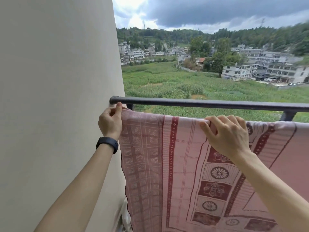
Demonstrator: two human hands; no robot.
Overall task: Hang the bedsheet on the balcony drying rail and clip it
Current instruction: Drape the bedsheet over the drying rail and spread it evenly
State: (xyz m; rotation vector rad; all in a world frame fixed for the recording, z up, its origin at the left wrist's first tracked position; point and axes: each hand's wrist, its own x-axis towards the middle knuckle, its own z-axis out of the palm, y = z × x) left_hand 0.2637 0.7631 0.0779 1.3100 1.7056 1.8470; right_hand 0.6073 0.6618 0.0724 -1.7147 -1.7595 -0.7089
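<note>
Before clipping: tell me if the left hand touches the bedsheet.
Touching. The head view shows the left hand pinching the bedsheet at its top corner.

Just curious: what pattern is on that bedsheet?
Pink bedsheet with dark red checks, dotted stripes and flower medallions, seen in the head view.

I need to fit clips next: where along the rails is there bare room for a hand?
The dark top rail is bare from the wall rightward. The gap beneath it, above the sheet, is open between the two hands. Crowded: the sheet's top edge, pinched by the left hand at the wall and gripped by the right hand.
</note>
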